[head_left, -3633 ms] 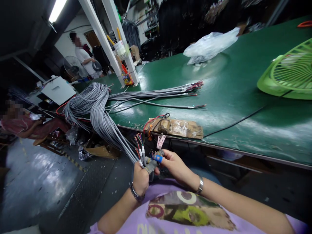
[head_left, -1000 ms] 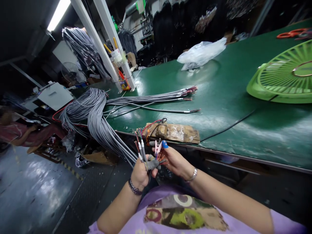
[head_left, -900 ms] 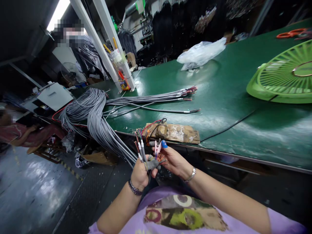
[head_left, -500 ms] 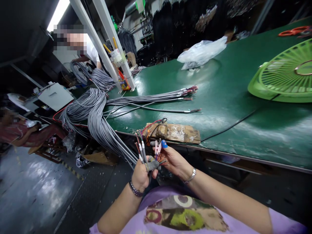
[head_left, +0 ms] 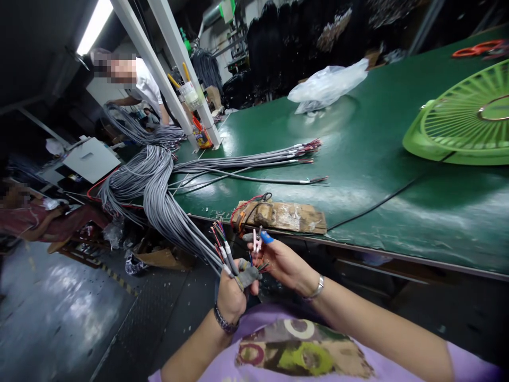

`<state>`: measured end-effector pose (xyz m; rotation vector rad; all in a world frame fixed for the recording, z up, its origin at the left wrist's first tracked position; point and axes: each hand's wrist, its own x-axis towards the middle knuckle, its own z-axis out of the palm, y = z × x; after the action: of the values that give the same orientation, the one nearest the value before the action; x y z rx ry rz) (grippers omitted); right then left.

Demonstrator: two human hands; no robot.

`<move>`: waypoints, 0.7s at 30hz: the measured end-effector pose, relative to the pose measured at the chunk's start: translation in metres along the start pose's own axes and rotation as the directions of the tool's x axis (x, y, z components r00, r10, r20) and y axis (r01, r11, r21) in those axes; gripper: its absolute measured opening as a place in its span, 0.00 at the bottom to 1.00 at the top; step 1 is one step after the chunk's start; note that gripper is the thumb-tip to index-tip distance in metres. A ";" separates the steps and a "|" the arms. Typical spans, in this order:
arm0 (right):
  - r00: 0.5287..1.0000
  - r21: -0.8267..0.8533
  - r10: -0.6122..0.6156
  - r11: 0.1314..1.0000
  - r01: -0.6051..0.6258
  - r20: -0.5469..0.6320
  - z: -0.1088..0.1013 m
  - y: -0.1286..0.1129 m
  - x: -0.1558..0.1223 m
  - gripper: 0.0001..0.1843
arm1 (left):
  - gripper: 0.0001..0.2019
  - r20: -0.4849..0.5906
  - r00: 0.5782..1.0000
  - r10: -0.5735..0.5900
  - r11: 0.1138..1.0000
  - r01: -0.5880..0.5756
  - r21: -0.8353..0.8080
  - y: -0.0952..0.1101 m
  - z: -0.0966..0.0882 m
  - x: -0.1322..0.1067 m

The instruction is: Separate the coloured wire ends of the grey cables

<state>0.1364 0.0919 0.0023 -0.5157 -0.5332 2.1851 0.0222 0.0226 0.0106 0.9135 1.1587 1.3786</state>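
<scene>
My left hand [head_left: 230, 294] is closed in a fist round the ends of several grey cables [head_left: 186, 236] that hang off the green table's [head_left: 377, 159] edge. Their stripped coloured wires [head_left: 218, 236] fan out above my fist. A grey finger cover sits on my left thumb. My right hand [head_left: 284, 262] pinches a small pink tool [head_left: 256, 243] at the wire ends, with a blue cover on its fingertip. Both hands are below the table's front edge, close together.
A taped brown block [head_left: 284, 215] with red wires lies on the table edge. More grey cables [head_left: 254, 159] lie on the table, beside a green fan grille [head_left: 461, 127], a plastic bag [head_left: 328, 85] and white posts [head_left: 175, 58]. A person in white [head_left: 139, 87] handles cables at the back left.
My left fist with the cable ends has dropped and tilted a little to the left. The person at the back has lowered a cable bundle onto the table end.
</scene>
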 end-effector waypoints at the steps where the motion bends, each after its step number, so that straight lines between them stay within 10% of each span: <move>1: 1.000 -0.020 -0.025 1.000 0.024 -0.014 0.001 0.000 0.000 0.14 | 0.15 -0.012 1.000 0.006 1.000 -0.006 -0.002 0.000 0.001 0.000; 7: 0.983 -0.130 -0.171 0.978 0.161 -0.070 0.000 0.004 0.003 0.20 | 0.12 -0.027 0.999 0.023 1.000 -0.022 0.009 -0.003 0.005 0.002; 21: 0.996 0.084 -0.036 0.996 0.042 -0.079 -0.004 0.004 0.012 0.17 | 0.14 -0.022 1.000 -0.009 1.000 0.009 0.015 -0.006 0.008 0.007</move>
<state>0.1293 0.0999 -0.0050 -0.5365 -0.4033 2.1315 0.0298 0.0309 0.0064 0.9052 1.1903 1.3774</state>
